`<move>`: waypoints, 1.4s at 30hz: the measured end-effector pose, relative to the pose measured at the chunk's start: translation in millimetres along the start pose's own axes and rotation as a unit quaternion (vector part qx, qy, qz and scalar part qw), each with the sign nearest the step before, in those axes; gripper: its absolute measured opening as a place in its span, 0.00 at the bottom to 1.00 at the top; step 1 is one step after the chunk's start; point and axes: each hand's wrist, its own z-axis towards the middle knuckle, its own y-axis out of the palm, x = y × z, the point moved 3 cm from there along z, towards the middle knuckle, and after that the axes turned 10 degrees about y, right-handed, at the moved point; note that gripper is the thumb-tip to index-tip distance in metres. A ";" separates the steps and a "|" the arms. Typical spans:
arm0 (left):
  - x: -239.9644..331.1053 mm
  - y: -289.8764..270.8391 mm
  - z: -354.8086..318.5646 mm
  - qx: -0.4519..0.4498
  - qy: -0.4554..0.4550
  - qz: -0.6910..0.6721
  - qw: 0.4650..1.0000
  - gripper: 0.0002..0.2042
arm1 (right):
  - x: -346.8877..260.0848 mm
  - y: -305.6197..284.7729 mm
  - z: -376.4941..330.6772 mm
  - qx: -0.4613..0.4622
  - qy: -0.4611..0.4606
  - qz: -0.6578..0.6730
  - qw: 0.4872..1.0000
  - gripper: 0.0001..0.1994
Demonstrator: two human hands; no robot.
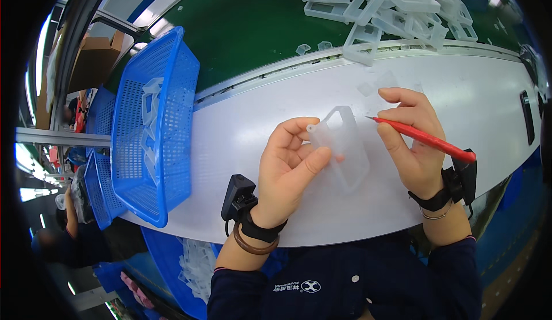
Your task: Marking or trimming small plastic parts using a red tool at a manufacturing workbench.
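My left hand grips a translucent plastic case by its left side, thumb in front and fingers behind. The case is tilted above the white table, with a rectangular opening near its top and a small round tab at its left edge. In my right hand is a red-handled craft knife, held between thumb and fingers. Its thin tip points left toward the case, with a small gap between them. Small clear plastic scraps lie on the table beyond the case.
A blue perforated basket at the left holds several similar cases. Beyond the metal rail, more translucent cases are heaped on a green surface. A dark bar-shaped object lies at the right. Below the table's left edge is a blue bin of clear pieces.
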 end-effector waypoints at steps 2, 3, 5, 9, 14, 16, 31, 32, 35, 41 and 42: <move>-0.1 -1.5 1.8 0.006 -0.001 0.001 1.000 0.19 | -0.6 4.2 -7.8 -0.014 0.057 0.061 0.996 0.08; -0.7 -2.2 2.5 0.010 -0.002 0.002 1.000 0.21 | 0.0 9.1 -12.0 -0.052 0.098 0.114 0.987 0.07; -1.6 -3.5 2.4 0.027 -0.003 0.000 1.000 0.21 | 0.2 16.7 -18.5 -0.097 0.140 0.167 0.971 0.05; -2.7 -4.2 0.8 0.050 -0.013 -0.023 0.998 0.21 | -1.0 20.3 -21.9 -0.095 0.150 0.182 0.967 0.05; -4.2 -2.2 0.0 0.053 -0.015 -0.033 0.998 0.21 | -1.7 21.2 -20.1 -0.091 0.148 0.167 0.971 0.05; -4.4 -2.2 0.0 0.055 -0.015 -0.035 0.998 0.21 | -2.0 22.0 -20.2 -0.093 0.150 0.167 0.970 0.05; -10.1 -5.1 1.3 0.060 -0.055 -0.070 0.994 0.20 | -4.0 29.5 -15.2 -0.050 -0.031 0.022 0.998 0.09; -8.4 -7.1 2.0 0.064 -0.045 -0.085 0.993 0.20 | -2.3 23.8 -12.5 -0.027 -0.036 -0.011 0.999 0.09; 2.1 -15.7 5.1 0.047 -0.014 -0.108 0.993 0.20 | 12.5 -2.4 -0.1 0.079 0.002 -0.056 0.995 0.07; 17.8 -20.5 3.8 -0.029 0.049 -0.124 0.991 0.20 | 48.1 -54.2 18.8 0.268 0.067 -0.041 0.960 0.05; 19.9 -21.7 4.1 -0.009 0.063 -0.147 0.987 0.20 | 49.0 -59.7 21.0 0.280 0.073 -0.071 0.955 0.05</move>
